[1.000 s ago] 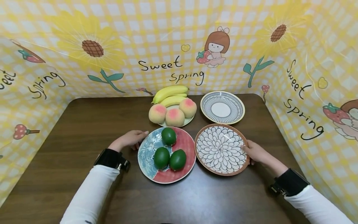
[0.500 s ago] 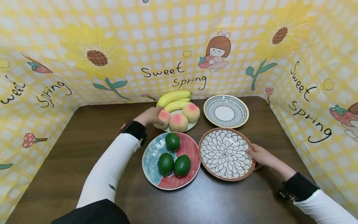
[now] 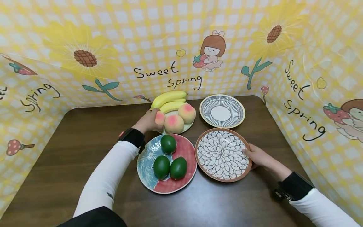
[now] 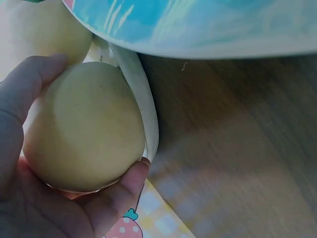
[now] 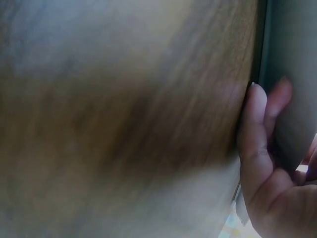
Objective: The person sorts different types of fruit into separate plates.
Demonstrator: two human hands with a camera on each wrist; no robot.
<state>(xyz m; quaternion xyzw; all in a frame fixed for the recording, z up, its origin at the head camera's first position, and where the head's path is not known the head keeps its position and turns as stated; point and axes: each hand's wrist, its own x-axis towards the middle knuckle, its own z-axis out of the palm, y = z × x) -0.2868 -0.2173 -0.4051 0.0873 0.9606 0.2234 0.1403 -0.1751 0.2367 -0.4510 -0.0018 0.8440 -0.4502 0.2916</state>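
At the back plate's left side, my left hand [image 3: 148, 121] grips a pink-topped peach [image 4: 84, 129], thumb and fingers spread around it. That peach sits at the pale plate's rim [image 4: 141, 94], beside two more peaches [image 3: 174, 124] and some bananas [image 3: 169, 98]. My right hand [image 3: 258, 155] holds the right edge of a brown-rimmed plate with a petal pattern [image 3: 222, 154], thumb on top and fingers underneath, as the right wrist view shows. In front of the fruit lies a blue and red plate [image 3: 188, 148] carrying three dark green avocado-like fruits [image 3: 161, 167].
A striped dish [image 3: 222, 111] stands at the back right, behind the petal plate. The brown wooden table [image 3: 71, 164] meets a yellow checked cloth [image 3: 127, 41] at its back and sides. The plates sit close together.
My left hand has moved from beside the blue and red plate to the back plate and taken hold of the left peach. The right hand keeps its hold on the petal-patterned plate.
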